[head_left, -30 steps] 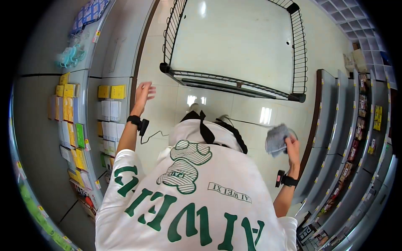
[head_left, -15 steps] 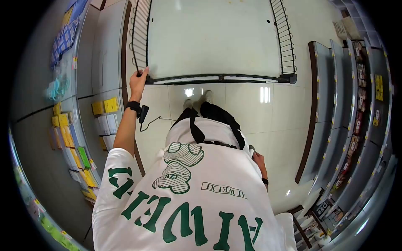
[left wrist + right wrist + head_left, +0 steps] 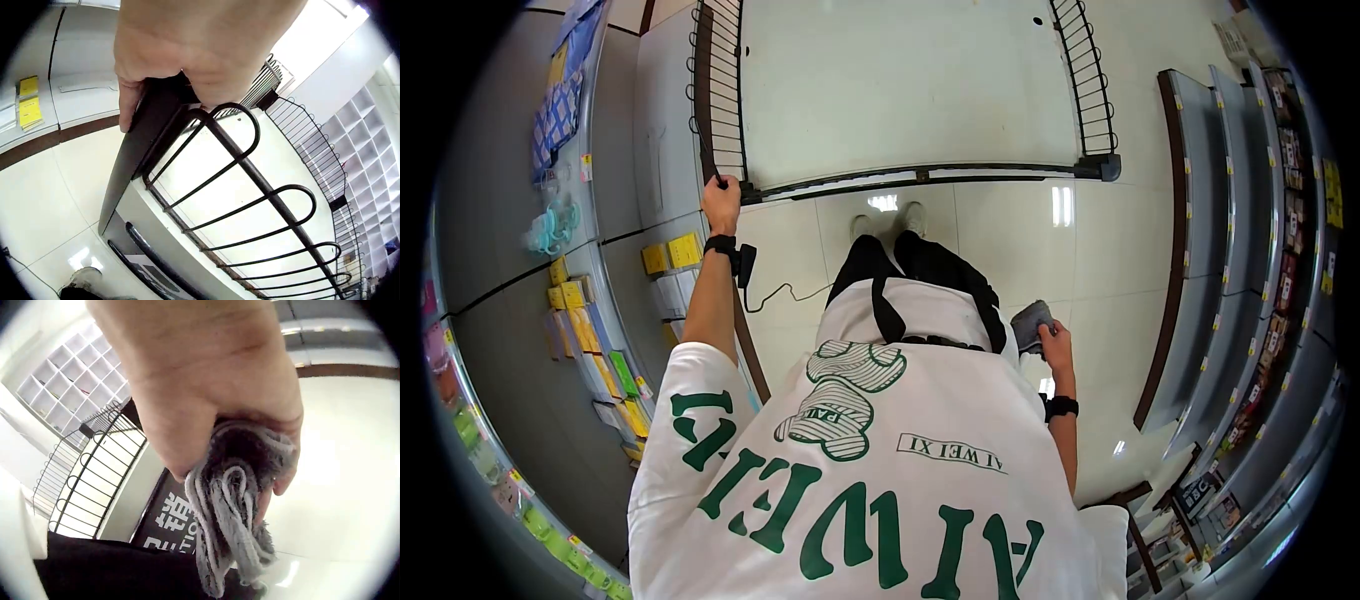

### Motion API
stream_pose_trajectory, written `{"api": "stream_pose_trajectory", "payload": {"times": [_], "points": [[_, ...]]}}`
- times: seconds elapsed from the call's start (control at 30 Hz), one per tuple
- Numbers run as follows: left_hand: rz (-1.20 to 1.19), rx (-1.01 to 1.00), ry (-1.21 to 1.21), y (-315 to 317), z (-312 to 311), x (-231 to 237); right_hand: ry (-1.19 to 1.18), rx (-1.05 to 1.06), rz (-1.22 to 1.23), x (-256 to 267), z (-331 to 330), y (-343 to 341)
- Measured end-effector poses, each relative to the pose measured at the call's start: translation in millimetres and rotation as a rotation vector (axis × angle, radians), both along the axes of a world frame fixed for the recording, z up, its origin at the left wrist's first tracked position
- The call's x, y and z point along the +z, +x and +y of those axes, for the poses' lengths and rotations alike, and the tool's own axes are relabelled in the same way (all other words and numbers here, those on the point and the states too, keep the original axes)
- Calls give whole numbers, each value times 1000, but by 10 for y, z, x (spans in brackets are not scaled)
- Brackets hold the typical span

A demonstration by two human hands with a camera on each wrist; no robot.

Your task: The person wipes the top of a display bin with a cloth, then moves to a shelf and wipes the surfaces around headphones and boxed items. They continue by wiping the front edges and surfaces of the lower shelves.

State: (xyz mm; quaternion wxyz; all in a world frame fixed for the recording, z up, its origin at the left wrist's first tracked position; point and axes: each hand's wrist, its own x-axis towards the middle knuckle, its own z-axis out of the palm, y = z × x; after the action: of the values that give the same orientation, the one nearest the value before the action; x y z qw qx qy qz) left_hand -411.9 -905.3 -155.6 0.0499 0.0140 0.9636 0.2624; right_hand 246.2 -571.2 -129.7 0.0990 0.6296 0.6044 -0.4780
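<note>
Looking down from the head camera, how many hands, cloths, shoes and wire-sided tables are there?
Left hand and right hand: 2
Cloth: 1
Shoes: 2
Wire-sided table: 1
Total: 6

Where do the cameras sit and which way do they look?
Head: worn on the head, looking forward and down at the left hand, right hand and stand; shirt and legs show.
Left wrist: worn there, facing that hand gripping the stand; shoe shows.
Right wrist: worn there, facing that hand holding gray cloth; trousers show.
Both wrist views share wire rails and white cubbies.
</note>
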Motion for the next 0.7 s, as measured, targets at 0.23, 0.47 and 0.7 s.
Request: {"api": "stream_pose_trajectory", "payload": {"times": [0.23, 0.47, 0.7], "points": [[21, -6, 7, -93, -134, -250, -13, 107, -39, -190, -141, 252], [69, -29, -26, -20, -30, -87, -34, 23, -39, -86, -358, 202], [99, -26, -57, 17, -43, -113, -53, 15, 5, -109, -509, 204]]}}
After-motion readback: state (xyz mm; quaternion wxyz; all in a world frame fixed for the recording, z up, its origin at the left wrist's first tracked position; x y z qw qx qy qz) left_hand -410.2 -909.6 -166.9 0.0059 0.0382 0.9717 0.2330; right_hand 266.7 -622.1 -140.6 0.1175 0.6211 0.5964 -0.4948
